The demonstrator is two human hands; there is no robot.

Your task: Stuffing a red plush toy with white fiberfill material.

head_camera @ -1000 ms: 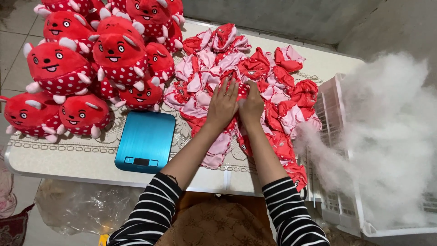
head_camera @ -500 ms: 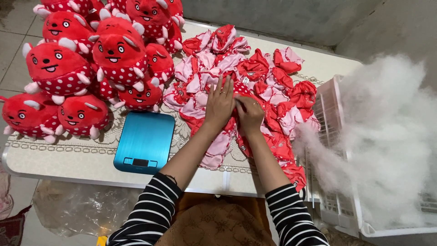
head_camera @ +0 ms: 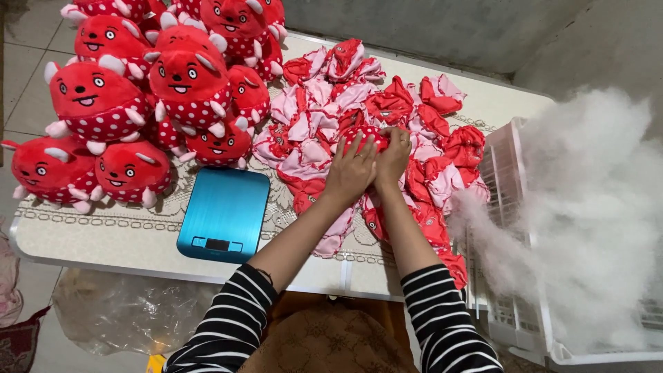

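On the pale table (head_camera: 103,242), between white stuffing (head_camera: 587,221) in a crate and stuffed red toys (head_camera: 138,90), lies a heap of empty toy skins (head_camera: 414,117), and near the blue scale (head_camera: 224,213) the left hand (head_camera: 351,173) and right hand (head_camera: 392,157), pressed side by side, together grip one red dotted skin (head_camera: 366,137) on that heap.

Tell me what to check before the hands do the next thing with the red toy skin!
1. Both hands on one skin: left hand and right hand clasp the toy skin. Ok.
2. Skin lifted clear of the pile of empty skins: cannot tell.
3. White stuffing close by, at the right. Ok.
4. Blue scale top bare. Ok.
5. Stuffed toys kept apart at the left. Ok.
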